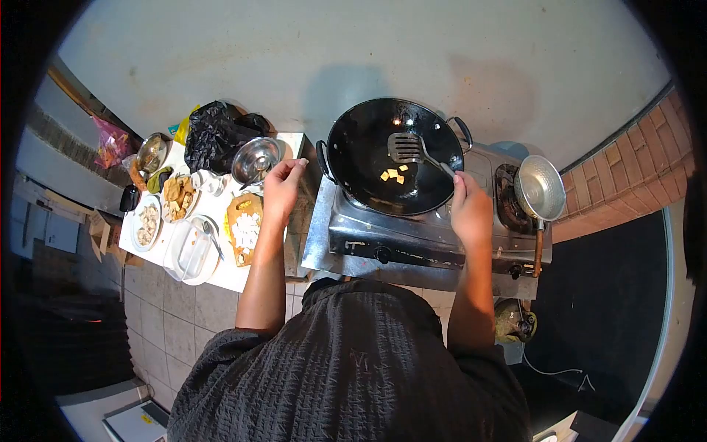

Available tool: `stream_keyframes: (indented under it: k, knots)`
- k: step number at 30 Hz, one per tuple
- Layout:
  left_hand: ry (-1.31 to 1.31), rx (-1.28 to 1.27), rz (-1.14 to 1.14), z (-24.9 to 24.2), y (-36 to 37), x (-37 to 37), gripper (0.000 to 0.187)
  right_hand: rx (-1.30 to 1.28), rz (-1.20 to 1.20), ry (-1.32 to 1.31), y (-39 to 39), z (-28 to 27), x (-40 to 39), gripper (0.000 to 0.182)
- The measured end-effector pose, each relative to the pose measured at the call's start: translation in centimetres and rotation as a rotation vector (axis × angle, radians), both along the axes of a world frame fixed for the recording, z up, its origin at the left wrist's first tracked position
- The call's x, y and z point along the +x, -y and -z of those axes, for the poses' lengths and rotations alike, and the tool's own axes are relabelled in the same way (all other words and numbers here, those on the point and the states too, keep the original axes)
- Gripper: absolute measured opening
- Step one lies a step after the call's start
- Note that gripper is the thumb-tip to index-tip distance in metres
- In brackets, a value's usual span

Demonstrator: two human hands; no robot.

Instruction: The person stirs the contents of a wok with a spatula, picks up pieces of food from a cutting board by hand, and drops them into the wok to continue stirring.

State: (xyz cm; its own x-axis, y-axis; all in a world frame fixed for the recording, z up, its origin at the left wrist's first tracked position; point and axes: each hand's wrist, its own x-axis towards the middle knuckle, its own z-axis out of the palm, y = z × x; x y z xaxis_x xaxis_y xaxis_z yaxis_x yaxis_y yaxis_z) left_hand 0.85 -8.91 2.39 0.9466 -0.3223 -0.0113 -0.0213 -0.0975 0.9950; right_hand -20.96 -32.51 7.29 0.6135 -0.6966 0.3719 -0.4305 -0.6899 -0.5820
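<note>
My right hand (470, 208) grips the handle of a slotted spatula (406, 148), whose head rests inside a black wok (361, 140). Several small pale yellow cubes (392, 174) lie on the wok's dark, shiny bottom, below the spatula head. Left of the wok, my left hand (281, 190) is raised with its fingertips pinched together; anything between them is too small to make out. That hand is close to the wok's left handle (325, 162) and beside a metal bowl (255, 158). A wooden cutting board (241, 255) with white chopped pieces lies below the bowl.
The wok stands on a metal gas stove (427, 239). A dented saucepan (541, 188) sits on the right burner. On the white table are a black plastic bag (211, 136), plates of food (148, 221) and a clear plastic container (188, 250). A wall rises behind.
</note>
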Motion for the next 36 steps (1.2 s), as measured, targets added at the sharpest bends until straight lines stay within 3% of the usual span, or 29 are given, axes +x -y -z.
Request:
stream_keyframes:
  k: [6, 24, 36]
  knots:
    - [0.009, -0.005, -0.011, 0.2, 0.0, 0.1, 0.021, 0.024, -0.057, -0.029, 0.3, 0.8, -0.5, 0.029]
    - [0.020, 0.000, -0.028, 0.3, -0.3, 0.5, 0.021, -0.138, 0.090, 0.053, 1.3, 1.8, 3.3, 0.027]
    - [0.004, 0.003, -0.043, -0.3, -0.9, 0.3, 0.020, 0.012, -0.060, 0.061, -1.7, -0.3, 2.1, 0.028]
